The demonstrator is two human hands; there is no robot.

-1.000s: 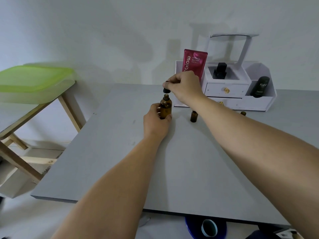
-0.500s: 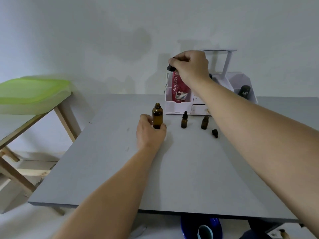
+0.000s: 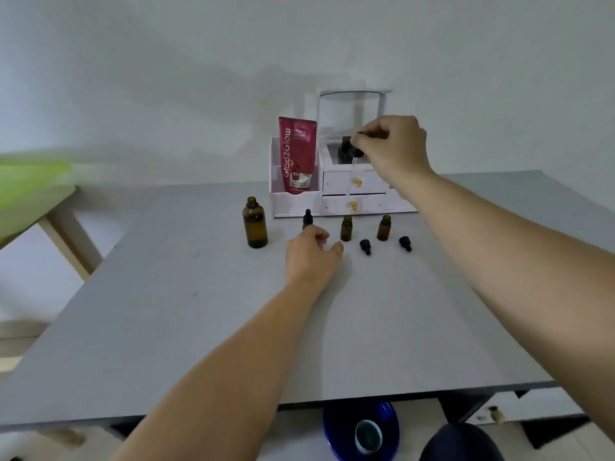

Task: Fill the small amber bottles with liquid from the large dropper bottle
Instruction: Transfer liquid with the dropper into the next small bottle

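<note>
The large dropper bottle [image 3: 255, 227] stands uncapped on the grey table [image 3: 166, 311]; just right, the left hand [image 3: 311, 254] rests loosely open beside a capped small bottle [image 3: 307, 219]; two open small amber bottles [image 3: 346, 228] stand beyond; the right hand [image 3: 394, 151] pinches the dropper [image 3: 354, 161] aloft.

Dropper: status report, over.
Right hand pinches dropper aloft. Left hand open by capped small bottle. Large bottle uncapped. Nothing obstructing.
</note>
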